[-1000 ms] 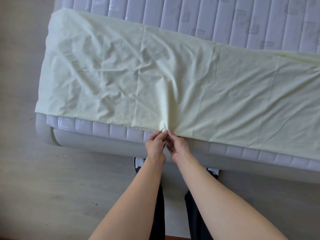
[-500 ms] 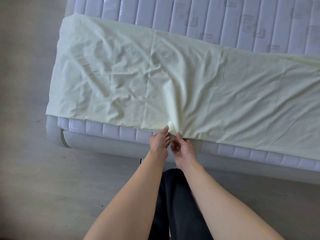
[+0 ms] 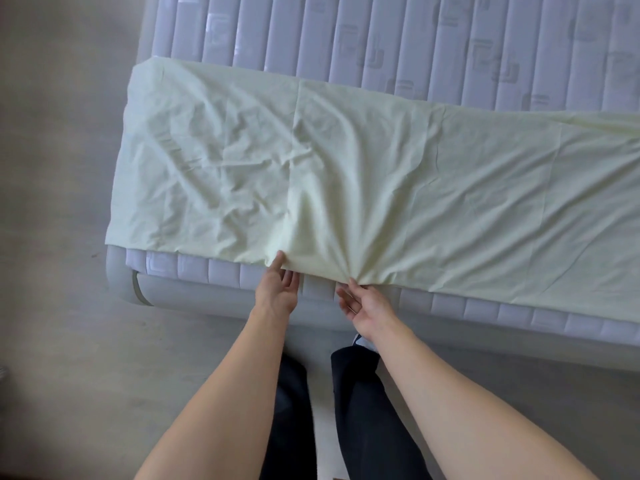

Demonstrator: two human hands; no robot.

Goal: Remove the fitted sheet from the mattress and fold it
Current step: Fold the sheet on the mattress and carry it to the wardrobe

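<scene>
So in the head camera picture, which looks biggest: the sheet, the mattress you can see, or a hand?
1. The sheet takes up the most of the picture.
2. The bare mattress showing comes next, though the sheet hides much of it.
3. The left hand and right hand look alike and smallest.

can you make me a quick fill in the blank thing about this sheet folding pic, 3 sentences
1. The pale yellow sheet lies on top of the bare, quilted ____.
2. Both hands hold the sheet at its ____ edge, the one closest to the person.
3. Creases in the cloth fan out from where the ____ hand pinches it; the other hand holds the edge beside it.

Missing words: mattress; near; right
</scene>
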